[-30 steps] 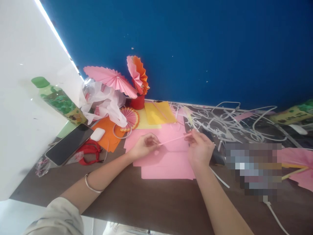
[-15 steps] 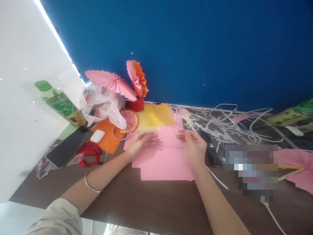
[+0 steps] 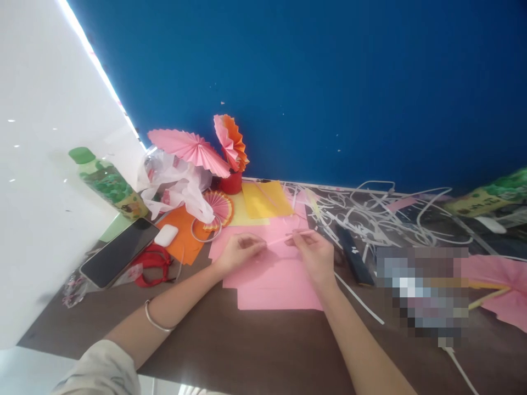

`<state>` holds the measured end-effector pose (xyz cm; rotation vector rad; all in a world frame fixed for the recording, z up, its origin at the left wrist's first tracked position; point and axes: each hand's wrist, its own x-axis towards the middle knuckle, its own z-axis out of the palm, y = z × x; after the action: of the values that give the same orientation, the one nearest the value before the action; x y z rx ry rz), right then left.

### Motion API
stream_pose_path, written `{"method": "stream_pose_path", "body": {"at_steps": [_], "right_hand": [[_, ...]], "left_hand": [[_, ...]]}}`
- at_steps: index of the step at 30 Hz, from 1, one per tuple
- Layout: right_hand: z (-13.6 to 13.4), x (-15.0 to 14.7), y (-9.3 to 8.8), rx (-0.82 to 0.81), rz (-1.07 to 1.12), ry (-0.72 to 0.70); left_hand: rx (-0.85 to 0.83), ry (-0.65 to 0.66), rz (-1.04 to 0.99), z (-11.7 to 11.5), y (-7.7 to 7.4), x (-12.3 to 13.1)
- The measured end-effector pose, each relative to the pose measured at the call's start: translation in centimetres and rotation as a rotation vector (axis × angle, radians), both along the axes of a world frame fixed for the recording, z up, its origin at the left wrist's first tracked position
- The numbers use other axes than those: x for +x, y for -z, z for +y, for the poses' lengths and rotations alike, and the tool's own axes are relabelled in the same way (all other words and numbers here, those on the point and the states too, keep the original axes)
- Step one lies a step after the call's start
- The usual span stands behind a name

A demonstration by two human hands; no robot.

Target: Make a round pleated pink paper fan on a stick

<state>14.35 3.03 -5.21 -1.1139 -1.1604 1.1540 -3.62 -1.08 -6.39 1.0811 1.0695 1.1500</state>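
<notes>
Between my two hands stretches a thin pink paper strip (image 3: pixel 280 240). The fingers of my left hand (image 3: pixel 242 251) are pinched at its left end, and my right hand (image 3: pixel 312 253) pinches it near the right end, which sticks out past the fingertips. Both hands are just above a stack of pink paper sheets (image 3: pixel 272 288) lying on the dark table. Behind the stack are yellow sheets (image 3: pixel 267 200). A pleated pink and orange paper rosette (image 3: pixel 219 207) and a metal ring (image 3: pixel 206 240) rest left of them.
Pleated paper fans (image 3: pixel 189 149) rise from a red pot (image 3: pixel 231 184) by the blue wall. At left are a bottle (image 3: pixel 109 184), a phone (image 3: pixel 119 252), a white case (image 3: pixel 166 235) and red straps (image 3: pixel 154 269). Tangled white strips (image 3: pixel 382 214) and a dark cutter-like object (image 3: pixel 354 255) lie right.
The strip now slants up to the right, and its right end shows beyond my right fingers. My right hand has moved slightly left and down; my left fingers have closed together. The view has shifted slightly.
</notes>
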Motion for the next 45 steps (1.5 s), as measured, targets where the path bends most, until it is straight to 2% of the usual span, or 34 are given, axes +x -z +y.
{"method": "stream_pose_path", "body": {"at_steps": [2, 4, 8, 14, 18, 22, 27, 31, 34, 37, 42, 45], "right_hand": [[-0.4, -0.5, -0.3, 0.009, -0.017, -0.002], [-0.9, -1.0, -0.5, -0.019, 0.000, -0.023], [-1.5, -1.8, -0.7, -0.108, -0.032, -0.130], [-2.2, -2.3, -0.9, -0.085, -0.052, -0.167], [-2.3, -2.8, -0.6, -0.125, 0.028, -0.193], [-2.4, -2.9, -0.1, -0.120, 0.066, -0.252], [-2.3, -2.9, 0.1, -0.072, 0.044, -0.219], [-1.9, -2.6, -0.3, -0.132, 0.028, -0.230], [-1.4, -2.0, -0.3, -0.119, 0.007, -0.162], [-1.1, -1.5, 0.1, -0.057, 0.002, -0.090], [-0.6, -1.4, 1.2, -0.037, 0.118, -0.123], [-0.1, -1.2, 1.7, 0.003, 0.135, -0.047]], "left_hand": [[0.032, 0.014, 0.049, -0.1, 0.0, 0.1], [0.055, -0.026, 0.054, -0.1, 0.1, 0.2], [0.110, -0.057, 0.056, -0.3, 0.2, 0.4], [0.214, 0.050, 0.347, -0.8, -0.8, 0.5], [0.200, -0.003, 0.325, -1.1, -1.1, 0.7], [0.177, 0.015, 0.267, -1.1, -0.8, 0.7], [0.164, 0.046, 0.279, -1.1, -0.8, 0.6], [0.163, 0.019, 0.267, -1.1, -0.9, 0.4], [0.166, 0.013, 0.278, -1.2, -0.8, 0.5], [0.121, 0.040, 0.244, -1.3, -0.7, 0.6], [0.054, 0.006, 0.178, -1.3, -0.5, 0.8], [0.060, 0.028, 0.192, -1.3, -0.3, 0.7]]}}
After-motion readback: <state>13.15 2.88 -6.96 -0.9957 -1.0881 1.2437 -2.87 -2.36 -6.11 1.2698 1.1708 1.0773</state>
